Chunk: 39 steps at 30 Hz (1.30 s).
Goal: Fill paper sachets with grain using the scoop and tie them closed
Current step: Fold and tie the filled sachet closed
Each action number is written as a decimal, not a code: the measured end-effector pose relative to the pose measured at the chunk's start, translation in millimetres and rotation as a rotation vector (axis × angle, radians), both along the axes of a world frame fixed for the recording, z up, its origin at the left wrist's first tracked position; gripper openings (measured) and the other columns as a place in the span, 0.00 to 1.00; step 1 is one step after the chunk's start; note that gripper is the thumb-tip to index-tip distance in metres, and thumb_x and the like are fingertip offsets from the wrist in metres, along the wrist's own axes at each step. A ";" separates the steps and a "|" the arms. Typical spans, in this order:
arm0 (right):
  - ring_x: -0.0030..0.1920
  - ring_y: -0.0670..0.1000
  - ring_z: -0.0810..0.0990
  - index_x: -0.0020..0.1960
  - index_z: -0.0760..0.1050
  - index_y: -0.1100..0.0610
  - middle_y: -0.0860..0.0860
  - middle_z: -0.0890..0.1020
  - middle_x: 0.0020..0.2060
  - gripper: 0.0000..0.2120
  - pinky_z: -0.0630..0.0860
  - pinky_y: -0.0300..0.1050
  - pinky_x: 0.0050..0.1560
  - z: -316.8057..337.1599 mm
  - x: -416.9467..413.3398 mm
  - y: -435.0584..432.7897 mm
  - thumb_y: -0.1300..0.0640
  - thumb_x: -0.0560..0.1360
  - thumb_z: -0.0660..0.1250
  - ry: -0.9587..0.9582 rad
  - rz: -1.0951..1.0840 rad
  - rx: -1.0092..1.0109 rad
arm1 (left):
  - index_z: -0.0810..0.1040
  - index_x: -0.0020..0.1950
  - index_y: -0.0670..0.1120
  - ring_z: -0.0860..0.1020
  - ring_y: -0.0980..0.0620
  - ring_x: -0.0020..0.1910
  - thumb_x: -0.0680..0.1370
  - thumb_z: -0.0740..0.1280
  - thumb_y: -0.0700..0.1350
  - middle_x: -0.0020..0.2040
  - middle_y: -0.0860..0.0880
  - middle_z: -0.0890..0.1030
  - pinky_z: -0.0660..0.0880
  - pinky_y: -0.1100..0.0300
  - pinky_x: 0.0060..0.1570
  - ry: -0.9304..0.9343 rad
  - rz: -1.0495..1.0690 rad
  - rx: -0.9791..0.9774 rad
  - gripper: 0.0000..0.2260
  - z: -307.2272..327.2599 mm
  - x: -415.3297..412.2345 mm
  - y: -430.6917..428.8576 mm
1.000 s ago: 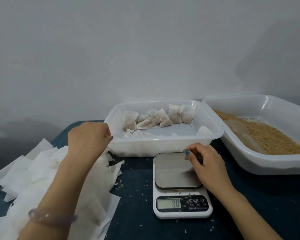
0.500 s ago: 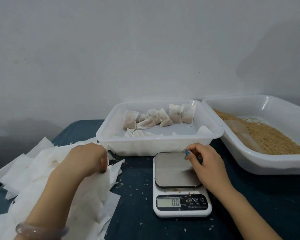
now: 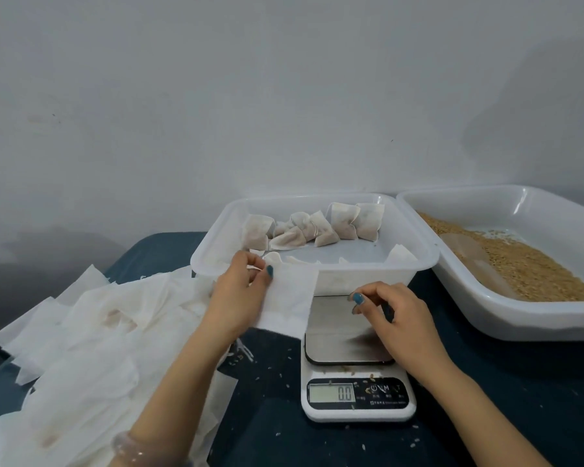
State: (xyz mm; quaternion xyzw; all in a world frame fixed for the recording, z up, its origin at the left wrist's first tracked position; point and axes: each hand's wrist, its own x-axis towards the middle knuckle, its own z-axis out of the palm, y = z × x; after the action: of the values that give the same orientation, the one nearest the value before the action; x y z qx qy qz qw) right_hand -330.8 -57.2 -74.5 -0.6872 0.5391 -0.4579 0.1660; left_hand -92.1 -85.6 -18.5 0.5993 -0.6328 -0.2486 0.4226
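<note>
Left hand (image 3: 240, 291) pinches paper sachet (image 3: 292, 299), sheet spreading right of its fingers. Right hand (image 3: 397, 320) fingers curled narrow, scale (image 3: 334, 335) beneath them; whether they hold anything is unclear.

Scale (image 3: 354, 362) bottom center; tub (image 3: 415, 264) of filled sachets (image 3: 304, 227) behind it; grain tray (image 3: 520, 325) at right; loose paper sheets (image 3: 81, 348) piled lower left.
</note>
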 end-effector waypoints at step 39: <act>0.49 0.42 0.82 0.50 0.82 0.44 0.39 0.85 0.46 0.08 0.74 0.29 0.48 17.2 9.2 8.0 0.57 0.76 0.70 -0.373 0.208 0.160 | 0.82 0.57 0.46 0.82 0.57 0.35 0.72 0.74 0.45 0.51 0.54 0.84 0.82 0.56 0.48 0.601 -0.312 -0.012 0.14 -37.9 -52.1 33.3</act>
State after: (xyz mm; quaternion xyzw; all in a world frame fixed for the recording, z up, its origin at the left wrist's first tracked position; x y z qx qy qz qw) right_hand -321.7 -49.2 -57.3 -0.6272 0.4599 -0.5130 0.3632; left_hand -144.1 -52.3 -56.4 0.3925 -0.5654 -0.4721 0.5508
